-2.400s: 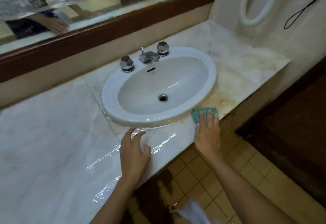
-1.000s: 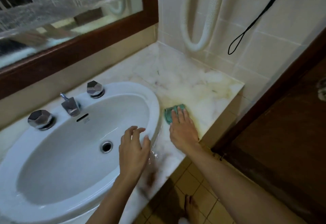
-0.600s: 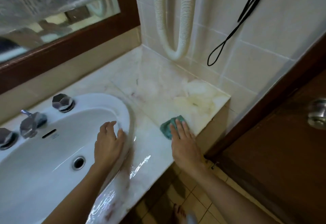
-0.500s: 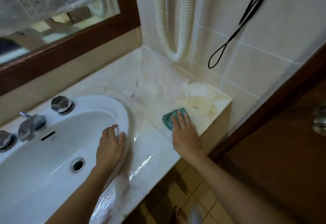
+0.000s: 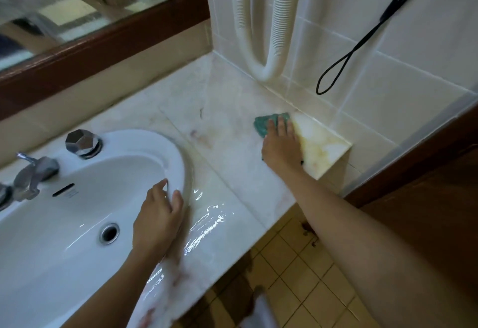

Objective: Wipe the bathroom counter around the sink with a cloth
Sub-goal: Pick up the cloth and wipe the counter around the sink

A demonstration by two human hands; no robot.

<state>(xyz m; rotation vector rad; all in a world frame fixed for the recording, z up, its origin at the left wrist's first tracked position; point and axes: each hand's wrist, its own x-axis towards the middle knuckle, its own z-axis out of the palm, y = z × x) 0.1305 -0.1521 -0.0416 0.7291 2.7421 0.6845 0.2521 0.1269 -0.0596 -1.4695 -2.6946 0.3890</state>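
A green cloth [image 5: 263, 124] lies flat on the pale marble counter [image 5: 227, 162] close to the tiled right wall. My right hand [image 5: 280, 146] presses down on it with straight fingers, covering its near half. My left hand [image 5: 157, 220] rests with relaxed fingers on the right rim of the white oval sink [image 5: 77, 214] and holds nothing. The counter between sink and front edge shines wet.
A chrome tap [image 5: 31, 175] and a faceted chrome knob [image 5: 82, 142] stand behind the basin. A white ribbed hose [image 5: 269, 30] and a black cord loop [image 5: 344, 66] hang on the tiled wall. A wood-framed mirror [image 5: 98, 43] runs along the back. The counter's right end is stained yellow.
My right hand has slid the cloth away from the front edge toward the tiled wall. My left hand has stayed on the sink's right rim.
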